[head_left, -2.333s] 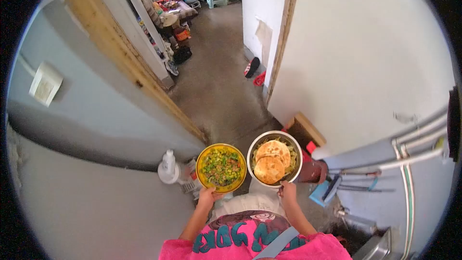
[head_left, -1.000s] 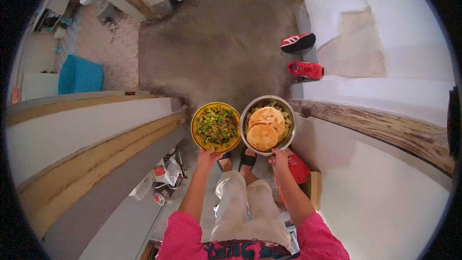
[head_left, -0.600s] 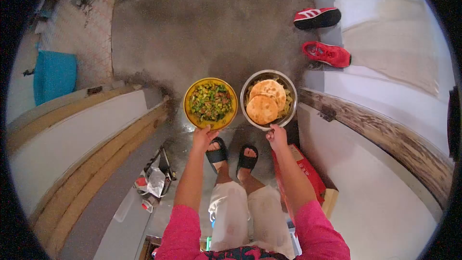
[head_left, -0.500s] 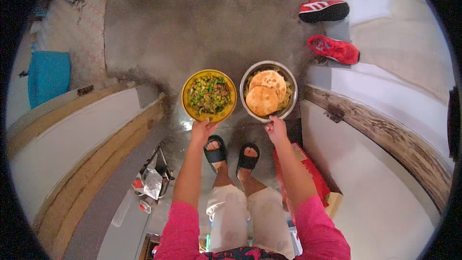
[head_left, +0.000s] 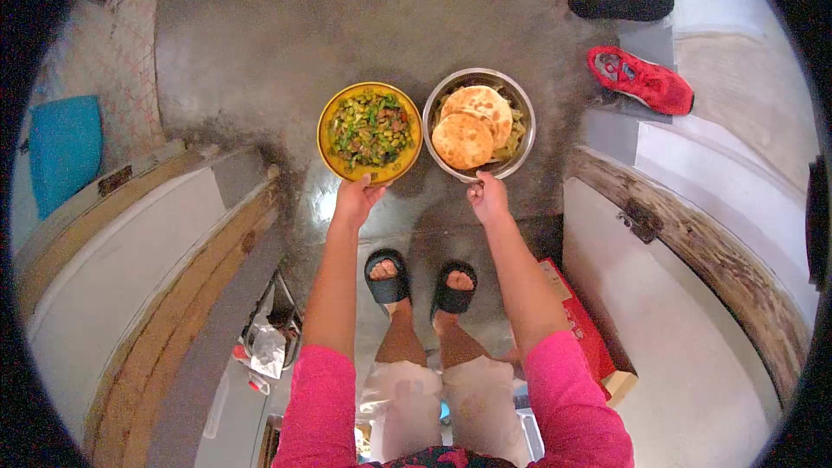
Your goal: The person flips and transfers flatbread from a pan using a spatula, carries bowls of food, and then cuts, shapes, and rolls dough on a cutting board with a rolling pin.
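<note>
Reading directions as a clock with the middle of the view at its center, the gray floor is spreading toward twelve, its hard surface showing blotches and a dull sheen. A rough, split-grained wooden board is running between three and four o'clock, and a glossy red box is lying toward four. Red shoes are resting at two, while black open-toed sandals are standing near six.

The round, shiny metal bowl is sitting toward one o'clock, with the right hand gripping its rim at six. The yellow plate is sitting toward eleven, the left hand gripping its rim at six too (the undersides are hiding how far the fingers are reaching). Both rims are lying close together; whether they are touching is hard to tell.

Since each hand is supporting from one edge only, firm fingers beneath and level wrists are probably mattering most. Two browned, disc-shaped flatbreads are overlapping on pale, soft-looking strips, and chopped green vegetables are heaping loosely, so tilting would be risking a slide.
</note>
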